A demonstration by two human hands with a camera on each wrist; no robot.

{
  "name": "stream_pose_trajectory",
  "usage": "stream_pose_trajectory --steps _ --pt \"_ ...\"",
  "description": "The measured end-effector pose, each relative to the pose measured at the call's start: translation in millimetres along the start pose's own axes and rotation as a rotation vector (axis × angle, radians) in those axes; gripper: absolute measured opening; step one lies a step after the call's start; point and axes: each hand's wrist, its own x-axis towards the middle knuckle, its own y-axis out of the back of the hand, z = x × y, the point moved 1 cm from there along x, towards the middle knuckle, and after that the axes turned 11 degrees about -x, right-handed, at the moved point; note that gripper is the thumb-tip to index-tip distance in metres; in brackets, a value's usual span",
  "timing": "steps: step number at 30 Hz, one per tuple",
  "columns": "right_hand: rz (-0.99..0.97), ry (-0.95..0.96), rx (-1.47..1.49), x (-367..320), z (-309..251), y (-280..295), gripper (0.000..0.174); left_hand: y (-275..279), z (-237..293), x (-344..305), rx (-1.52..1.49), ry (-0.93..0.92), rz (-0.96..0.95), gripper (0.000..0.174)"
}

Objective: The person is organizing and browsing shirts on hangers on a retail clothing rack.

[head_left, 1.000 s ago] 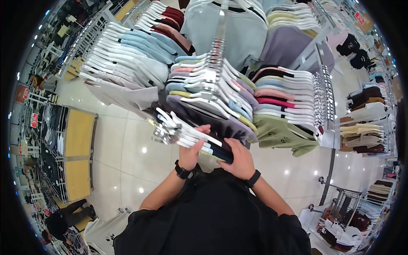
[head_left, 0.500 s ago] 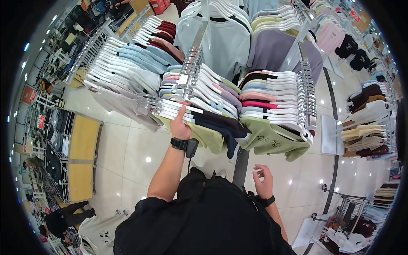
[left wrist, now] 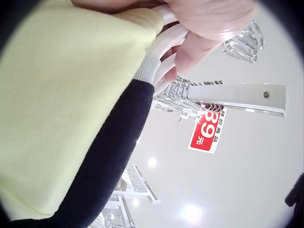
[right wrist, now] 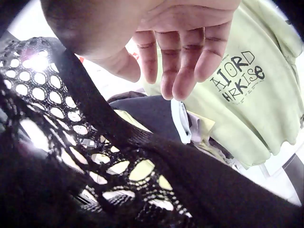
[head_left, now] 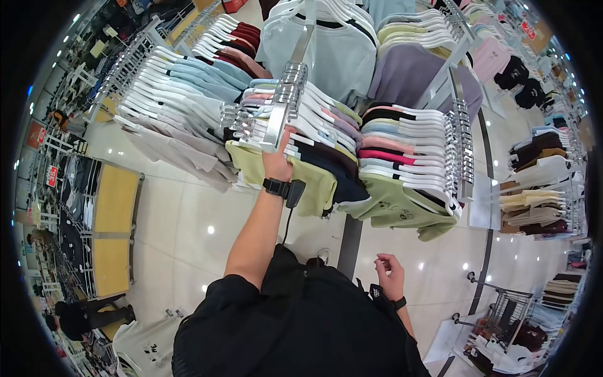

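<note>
My left hand (head_left: 276, 164) grips several white hangers (left wrist: 166, 45) bunched together, right by the front end of a metal rail (head_left: 274, 132). From the bunch hang a light green shirt (head_left: 309, 188) and a dark navy one (left wrist: 114, 147). The free hooks (left wrist: 247, 42) of the held hangers stick out beside the rail in the left wrist view. Low at my side, my right hand (head_left: 392, 279) hangs with relaxed fingers and holds nothing. Beyond its fingers, the right wrist view has a green shirt with black lettering (right wrist: 240, 78).
Hangers of pastel shirts (head_left: 314, 119) fill the rail behind the held bunch. Another rail (head_left: 463, 144) with shirts stands close on the right, and grey-white shirts (head_left: 169, 138) hang on the left. A red price sign (left wrist: 205, 128) is above. A wire cart (head_left: 505, 308) stands lower right.
Both hands held the bunch near my body a second ago. My right hand has let go and dropped to my side, while the left has carried the bunch forward to the rail's end.
</note>
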Motion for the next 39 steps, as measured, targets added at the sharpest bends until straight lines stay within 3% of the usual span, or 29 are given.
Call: stream_pose_trajectory --steps 4,9,12,18,24,30,32,34,39 --pt "-0.002 -0.032 -0.01 -8 -2 -4 0.017 7 -17 27 0.041 -0.02 -0.014 0.02" --pt "0.009 -0.064 -0.008 -12 -8 -8 0.017 25 -45 65 -0.065 0.09 -0.035 0.023" --pt "0.006 -0.056 0.016 -12 -8 -10 0.018 24 -41 64 0.012 0.026 -0.076 0.026" --pt "-0.035 -0.044 0.032 -5 -5 -8 0.018 8 0 -4 -0.051 0.09 0.003 0.029" --pt "-0.078 0.015 0.044 9 12 -5 0.016 20 17 -78 -0.074 0.06 0.082 0.015" --pt "-0.136 0.045 0.067 25 15 -2 0.017 -35 19 -156 0.229 0.218 -0.036 0.028" --pt "-0.166 0.057 0.061 29 18 -4 0.017 -65 17 -162 0.17 0.272 -0.074 0.03" --pt "-0.16 0.083 0.059 31 21 -4 0.016 -87 18 -153 0.325 0.282 -0.087 0.031" --pt "-0.138 0.07 0.078 26 30 4 0.017 -100 9 -102 0.203 0.209 -0.053 0.029"
